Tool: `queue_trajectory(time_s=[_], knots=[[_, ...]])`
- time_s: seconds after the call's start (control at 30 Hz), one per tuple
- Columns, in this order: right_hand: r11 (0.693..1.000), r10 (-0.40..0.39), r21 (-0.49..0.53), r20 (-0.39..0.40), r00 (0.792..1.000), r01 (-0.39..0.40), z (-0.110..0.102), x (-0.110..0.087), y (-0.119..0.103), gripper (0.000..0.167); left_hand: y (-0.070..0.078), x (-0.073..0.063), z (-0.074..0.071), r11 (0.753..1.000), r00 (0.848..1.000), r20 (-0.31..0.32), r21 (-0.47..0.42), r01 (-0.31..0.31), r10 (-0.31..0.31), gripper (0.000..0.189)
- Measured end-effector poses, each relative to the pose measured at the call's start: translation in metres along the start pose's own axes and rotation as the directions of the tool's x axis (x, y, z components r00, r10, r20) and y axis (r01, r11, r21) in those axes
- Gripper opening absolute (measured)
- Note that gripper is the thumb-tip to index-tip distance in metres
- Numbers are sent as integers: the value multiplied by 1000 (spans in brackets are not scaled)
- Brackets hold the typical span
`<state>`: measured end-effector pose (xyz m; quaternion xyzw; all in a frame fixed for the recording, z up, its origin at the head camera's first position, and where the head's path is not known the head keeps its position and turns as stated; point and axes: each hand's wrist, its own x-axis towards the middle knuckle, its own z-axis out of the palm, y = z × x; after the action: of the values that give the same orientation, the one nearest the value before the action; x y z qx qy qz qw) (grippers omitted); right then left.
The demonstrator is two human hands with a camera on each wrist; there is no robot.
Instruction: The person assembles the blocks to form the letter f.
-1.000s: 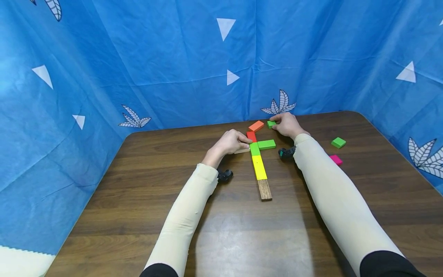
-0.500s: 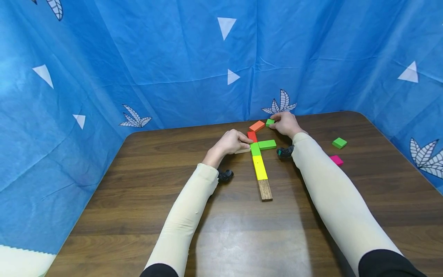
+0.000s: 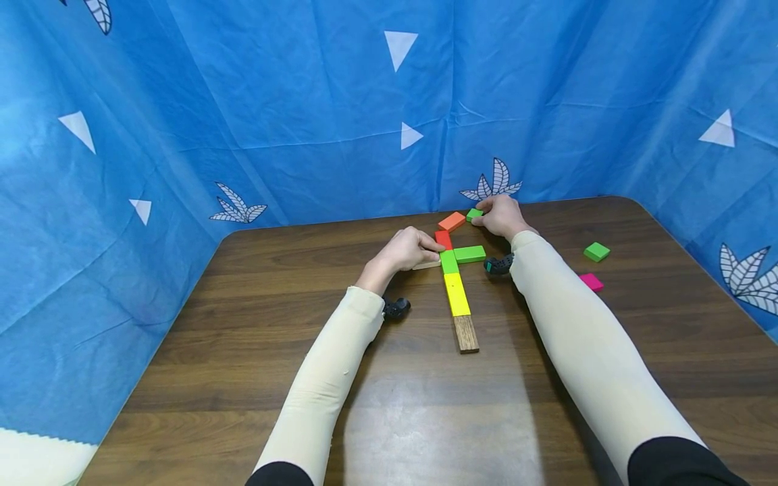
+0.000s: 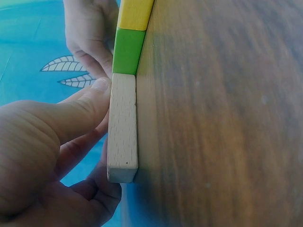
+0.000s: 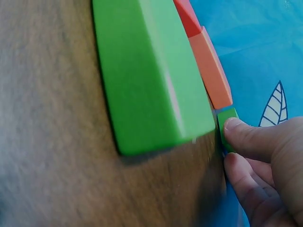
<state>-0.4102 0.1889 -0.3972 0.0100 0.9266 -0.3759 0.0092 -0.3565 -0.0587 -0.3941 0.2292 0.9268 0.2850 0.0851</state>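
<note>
In the head view my left hand (image 3: 402,251) lies at the left of a row of flat wooden blocks. Its thumb and fingers touch the far side of a pale wooden block (image 4: 124,120), near the red block (image 3: 443,239). At the table's far edge, my right hand (image 3: 503,217) pinches a small green block (image 5: 228,117) by thumb and fingertips, close to the end of an orange block (image 3: 452,221). Down the row run a green block (image 3: 448,262), yellow (image 3: 456,294) and a brown one (image 3: 466,334). A longer green block (image 3: 470,254) juts right.
Right of my right forearm lie a loose green block (image 3: 596,252) and a pink block (image 3: 591,281), partly covered by the sleeve. A blue patterned curtain (image 3: 340,121) hangs behind the wooden table (image 3: 279,283).
My right hand has shifted slightly left, bringing the small green block closer to the orange one and turning it a little. The left hand has stayed in place.
</note>
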Motion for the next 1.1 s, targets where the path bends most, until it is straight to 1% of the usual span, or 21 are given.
queue_trajectory(time_s=[0.33,0.6,0.77,0.97,1.1], knots=[[1000,17,19,-2,1000,-17,2,-1,0,41,1,-1,-1,1000,1000,6,-1,-1,1,29],[999,22,38,-22,1000,-22,4,-1,3,40,1,0,0,1000,1000,2,5,-10,10,29],[999,24,37,-18,1000,-24,4,-1,2,40,1,0,0,1000,1000,-1,11,-11,11,29],[998,34,44,1,999,-34,5,3,3,41,1,0,0,1000,1000,-2,11,3,-3,29],[999,22,44,5,1000,-22,5,3,2,41,1,0,0,1000,1000,-3,6,6,-6,28]])
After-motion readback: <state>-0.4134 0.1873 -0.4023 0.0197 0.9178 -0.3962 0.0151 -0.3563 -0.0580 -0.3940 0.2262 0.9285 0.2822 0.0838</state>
